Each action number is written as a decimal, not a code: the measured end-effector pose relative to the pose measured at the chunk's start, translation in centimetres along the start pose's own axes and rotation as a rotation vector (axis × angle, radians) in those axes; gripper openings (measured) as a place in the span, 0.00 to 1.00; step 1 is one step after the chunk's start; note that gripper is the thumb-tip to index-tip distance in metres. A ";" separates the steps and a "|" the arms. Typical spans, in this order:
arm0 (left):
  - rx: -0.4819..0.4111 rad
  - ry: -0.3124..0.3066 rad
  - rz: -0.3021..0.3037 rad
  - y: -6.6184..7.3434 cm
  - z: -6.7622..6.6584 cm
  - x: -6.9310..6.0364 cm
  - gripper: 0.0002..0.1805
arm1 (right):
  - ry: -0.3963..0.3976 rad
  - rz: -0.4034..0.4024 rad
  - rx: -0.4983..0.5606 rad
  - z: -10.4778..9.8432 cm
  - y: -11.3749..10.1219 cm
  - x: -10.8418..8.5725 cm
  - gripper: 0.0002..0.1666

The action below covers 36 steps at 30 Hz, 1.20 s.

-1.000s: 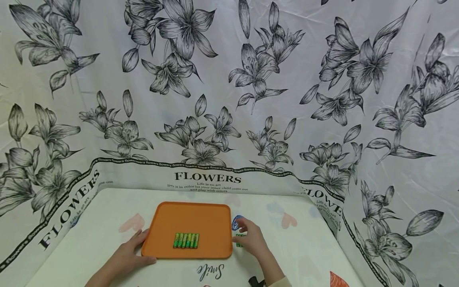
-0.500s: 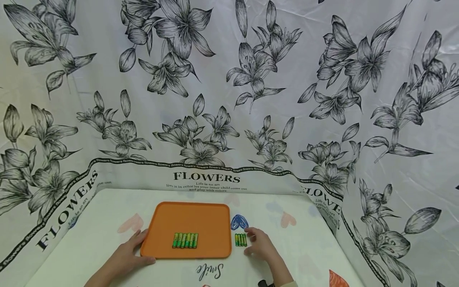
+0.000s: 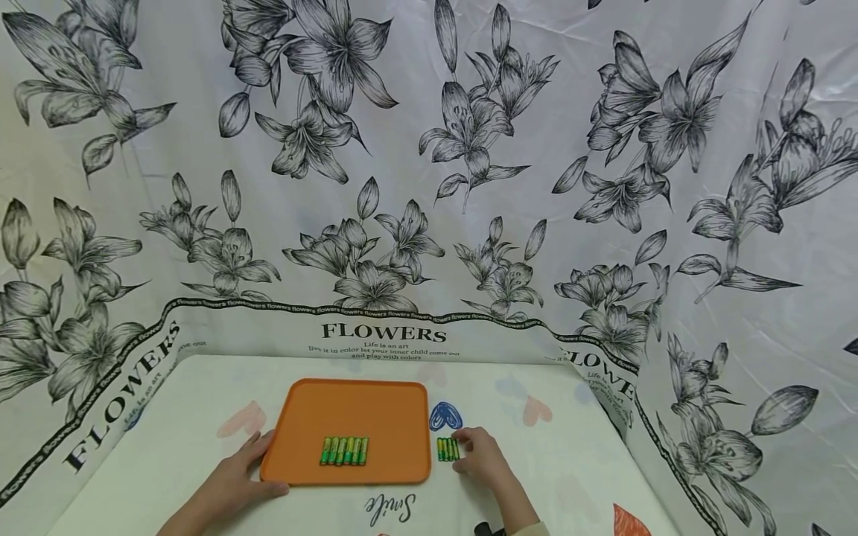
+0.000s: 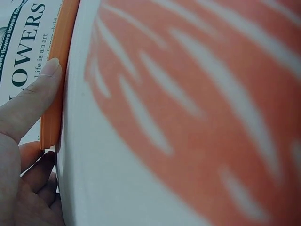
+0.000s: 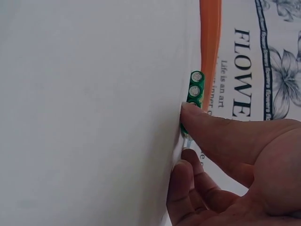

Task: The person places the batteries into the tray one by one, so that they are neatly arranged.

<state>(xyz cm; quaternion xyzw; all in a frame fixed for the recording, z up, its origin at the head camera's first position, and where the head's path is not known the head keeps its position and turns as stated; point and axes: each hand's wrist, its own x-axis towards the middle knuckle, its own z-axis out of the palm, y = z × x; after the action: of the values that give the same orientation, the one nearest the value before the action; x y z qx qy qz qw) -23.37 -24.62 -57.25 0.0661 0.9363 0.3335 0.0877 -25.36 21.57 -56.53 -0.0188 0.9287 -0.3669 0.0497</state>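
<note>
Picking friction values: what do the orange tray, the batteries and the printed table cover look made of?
Orange tray: probably moulded plastic, fairly matte; even colour, smooth rounded rim.
Cylindrical batteries: likely metal cells in shiny green-and-yellow wraps; silvery round ends show in the right wrist view.
Printed table cover: smooth, low sheen; cloth or plastic sheet, can't tell.

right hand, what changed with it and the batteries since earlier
The right hand has moved rightward from the edge of the orange tray, uncovering more of the short battery row; thumb and fingertip are now at its right end, whether gripping is unclear. The left hand stays at the tray's near left corner, and the longer battery row on the tray looks unchanged.
</note>
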 end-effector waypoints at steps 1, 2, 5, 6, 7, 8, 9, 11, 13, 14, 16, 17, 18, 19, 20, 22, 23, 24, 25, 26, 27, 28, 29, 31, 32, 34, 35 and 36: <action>0.002 0.002 0.001 0.0 0.0 0.0 0.62 | 0.002 -0.005 -0.003 0.0 0.0 0.0 0.28; 0.000 0.002 -0.004 0.0 0.1 0.0 0.63 | 0.006 -0.008 -0.006 0.0 0.1 0.0 0.27; -0.002 0.006 -0.004 -0.1 0.2 0.0 0.63 | 0.021 -0.011 -0.015 0.0 0.1 -0.1 0.27; 0.000 0.007 -0.001 -0.1 0.2 0.0 0.63 | 0.030 -0.015 -0.016 -0.1 0.1 -0.1 0.27; 0.002 0.009 0.004 -0.1 0.2 -0.1 0.62 | 0.039 -0.015 -0.010 -0.2 0.1 -0.2 0.27; 0.001 0.009 0.004 -0.1 0.2 0.0 0.62 | 0.046 -0.014 0.001 -0.2 0.1 -0.2 0.28; 0.003 0.009 0.005 -0.1 0.2 0.0 0.62 | 0.054 -0.013 0.015 -0.3 0.1 -0.2 0.28; 0.008 0.008 0.010 -0.2 0.1 0.1 0.62 | 0.070 -0.013 0.059 -0.5 0.0 -0.2 0.29; 0.002 0.006 0.005 -0.2 0.1 0.2 0.63 | 0.082 -0.011 0.110 -0.6 0.0 -0.2 0.30; 0.000 0.004 0.001 -0.3 0.1 0.2 0.63 | 0.087 -0.011 0.130 -0.7 -0.1 -0.1 0.30; 0.005 0.003 0.007 -0.3 0.1 0.2 0.62 | 0.099 -0.018 0.161 -0.9 -0.3 -0.1 0.30; 0.004 0.004 0.004 -0.3 0.2 0.2 0.62 | 0.103 -0.024 0.168 -1.0 -0.4 -0.1 0.30; 0.004 0.004 0.005 -0.3 0.2 0.2 0.62 | 0.105 -0.030 0.174 -1.0 -0.6 -0.1 0.30; 0.004 0.006 0.006 -0.3 0.2 0.2 0.62 | 0.107 -0.037 0.178 -1.1 -0.8 -0.1 0.30; 0.008 0.007 0.006 -0.4 0.3 0.1 0.62 | 0.107 -0.046 0.183 -1.2 -1.0 -0.1 0.30; 0.008 0.010 0.007 -0.4 0.3 0.1 0.62 | 0.105 -0.063 0.189 -1.3 -1.5 0.0 0.30; 0.004 0.010 0.005 -0.4 0.3 0.0 0.62 | 0.102 -0.067 0.196 -1.3 -1.7 0.0 0.30; 0.002 0.010 0.005 -0.4 0.3 0.0 0.62 | 0.100 -0.070 0.202 -1.3 -2.0 0.0 0.30; -0.002 0.008 0.006 -0.4 0.3 0.0 0.62 | 0.099 -0.073 0.209 -1.4 -2.2 0.0 0.30; -0.003 0.006 0.005 -0.4 0.3 0.0 0.62 | 0.097 -0.071 0.215 -1.3 -2.4 0.1 0.30; -0.005 0.004 0.003 -0.4 0.3 0.1 0.62 | 0.096 -0.076 0.219 -1.3 -2.7 0.1 0.30; -0.005 0.003 -0.002 -0.4 0.3 0.1 0.63 | 0.093 -0.076 0.227 -1.2 -2.9 0.1 0.30; -0.005 0.001 -0.008 -0.4 0.3 0.2 0.63 | 0.090 -0.077 0.231 -1.2 -3.1 0.2 0.30; 0.000 0.001 -0.016 -0.4 0.3 0.3 0.63 | 0.083 -0.074 0.240 -1.0 -3.6 0.3 0.30; 0.004 0.002 -0.020 -0.4 0.3 0.3 0.63 | 0.078 -0.073 0.246 -0.9 -3.8 0.3 0.30; 0.008 0.004 -0.022 -0.4 0.3 0.3 0.63 | 0.069 -0.067 0.247 -0.7 -4.3 0.4 0.30; 0.008 0.005 -0.019 -0.4 0.3 0.3 0.63 | 0.065 -0.067 0.248 -0.6 -4.5 0.4 0.30; 0.010 0.006 -0.018 -0.4 0.2 0.3 0.63 | 0.060 -0.070 0.252 -0.5 -4.8 0.5 0.30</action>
<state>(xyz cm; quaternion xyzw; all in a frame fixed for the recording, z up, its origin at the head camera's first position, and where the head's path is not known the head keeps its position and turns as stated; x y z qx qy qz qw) -23.63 -24.72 -57.71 0.0570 0.9387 0.3284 0.0877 -25.88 18.37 -52.88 -0.0336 0.8751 -0.4827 0.0110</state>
